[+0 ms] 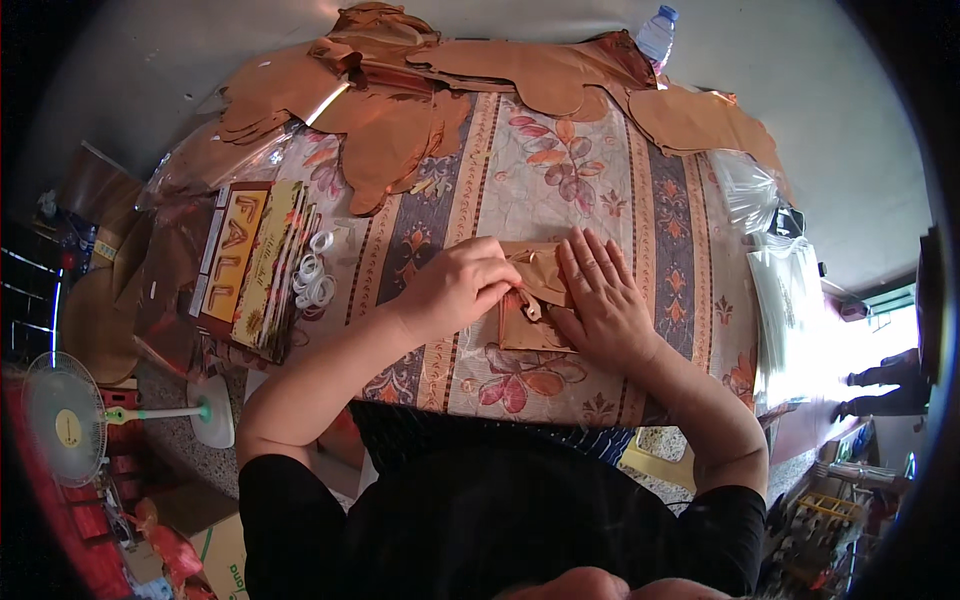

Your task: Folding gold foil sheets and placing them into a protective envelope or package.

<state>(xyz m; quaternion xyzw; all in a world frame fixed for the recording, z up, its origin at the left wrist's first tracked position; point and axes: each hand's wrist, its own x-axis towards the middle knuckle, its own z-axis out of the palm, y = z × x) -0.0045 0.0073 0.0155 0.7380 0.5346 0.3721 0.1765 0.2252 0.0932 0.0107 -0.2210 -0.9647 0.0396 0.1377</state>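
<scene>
A folded packet of shiny brown foil (520, 335), which looks like a flattened foil balloon, lies on the patterned tablecloth in front of me. With closed, pinching fingers, my left hand (460, 284) grips the foil at the packet's left side. A small pale curled tab (532, 312) shows by those fingertips. My right hand (608, 310) lies flat on the packet's right part, its fingers stretched out and pressing down. The foil under that palm is hidden.
Flat brown foil shapes (390, 140) are heaped along the table's far side. Left are printed cards (265, 265) and white ribbon rolls (316, 288). Clear plastic sleeves (782, 300) hang at the right edge. A water bottle (657, 38) stands behind; a fan (66, 420) is lower left.
</scene>
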